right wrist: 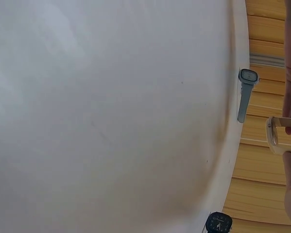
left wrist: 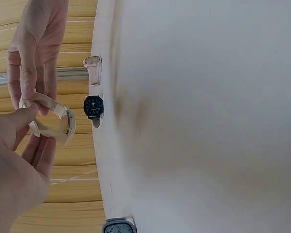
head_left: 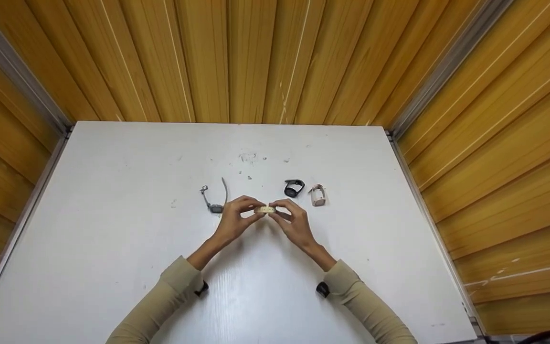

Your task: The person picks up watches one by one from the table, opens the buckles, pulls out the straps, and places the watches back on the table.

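Observation:
A cream wristwatch (head_left: 267,209) is held up between my two hands, its strap bent round into a loop. My left hand (head_left: 235,220) pinches one side of the strap with thumb and fingers, and my right hand (head_left: 298,227) pinches the other side. In the left wrist view the cream watch's strap (left wrist: 49,102) ends meet at the fingertips, with the case turned away from them. Part of the strap is hidden behind the fingers. The right wrist view catches the watch case (right wrist: 271,135) near its right edge.
On the white table (head_left: 112,229), a grey watch (head_left: 216,209) lies unfastened just beyond my left hand. A black watch (head_left: 291,192) and a pink watch (head_left: 319,201) stand beyond my right hand. Wood-look panels (head_left: 251,62) wall the back and sides.

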### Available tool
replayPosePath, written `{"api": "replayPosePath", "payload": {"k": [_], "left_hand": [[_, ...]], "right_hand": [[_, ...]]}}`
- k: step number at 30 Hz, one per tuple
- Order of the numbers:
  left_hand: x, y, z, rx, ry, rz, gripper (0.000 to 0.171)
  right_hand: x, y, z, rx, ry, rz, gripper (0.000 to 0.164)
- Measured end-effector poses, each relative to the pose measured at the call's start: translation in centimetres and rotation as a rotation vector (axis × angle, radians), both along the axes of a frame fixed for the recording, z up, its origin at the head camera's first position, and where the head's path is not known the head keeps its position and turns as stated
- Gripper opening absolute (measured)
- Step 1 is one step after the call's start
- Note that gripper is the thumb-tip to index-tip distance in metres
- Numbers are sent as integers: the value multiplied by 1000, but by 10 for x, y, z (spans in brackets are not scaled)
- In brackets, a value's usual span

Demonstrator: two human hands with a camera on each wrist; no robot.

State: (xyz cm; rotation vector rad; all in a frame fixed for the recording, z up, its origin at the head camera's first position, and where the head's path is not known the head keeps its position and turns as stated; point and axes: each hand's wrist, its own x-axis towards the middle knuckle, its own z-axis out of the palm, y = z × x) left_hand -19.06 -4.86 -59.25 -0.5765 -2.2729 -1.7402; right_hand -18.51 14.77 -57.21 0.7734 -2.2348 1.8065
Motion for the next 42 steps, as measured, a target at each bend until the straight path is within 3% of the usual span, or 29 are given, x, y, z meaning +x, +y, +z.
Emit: {"api": "replayPosePath", "payload": {"k": [10, 19, 26, 42], "left_hand": [[-1, -5, -1, -12, -45, 30, 18], [-2, -6, -6, 71, -123, 33, 22], [-2, -5, -13, 30, -125, 31, 22], [2, -8, -12, 26, -116, 43, 19]], "right_hand": [[-1, -4, 4, 11, 2, -23, 20], [-7, -3, 6, -19, -62, -62, 21], [-7, 0, 6, -53, -104, -69, 22], [-6, -2, 12, -102, -196, -107, 22]]}}
